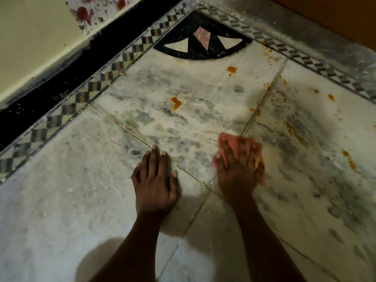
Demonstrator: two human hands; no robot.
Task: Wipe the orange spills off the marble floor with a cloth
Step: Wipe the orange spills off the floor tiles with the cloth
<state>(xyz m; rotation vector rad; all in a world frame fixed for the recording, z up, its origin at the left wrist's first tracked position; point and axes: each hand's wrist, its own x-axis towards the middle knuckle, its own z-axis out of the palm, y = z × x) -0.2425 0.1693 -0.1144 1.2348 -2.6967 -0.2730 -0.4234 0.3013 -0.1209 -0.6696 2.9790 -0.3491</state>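
Note:
My right hand (240, 165) lies flat with spread fingers on a pink cloth (232, 142), pressing it against the marble floor (81, 190); the hand is blurred. To its left, my left hand (155, 180) rests flat on the bare floor, fingers straight. Orange spills dot the floor ahead: one blob (176, 102) beyond both hands, another (231, 69) farther back, and several smaller drops and smears (290, 130) to the right along the tile joint and near the border.
A checkered inlay border (81, 96) runs along the left and back right of the floor. A black fan-shaped inlay (201, 37) fills the far corner. A cream wall with black skirting (40, 88) stands at left, a brown surface (335, 13) at top right.

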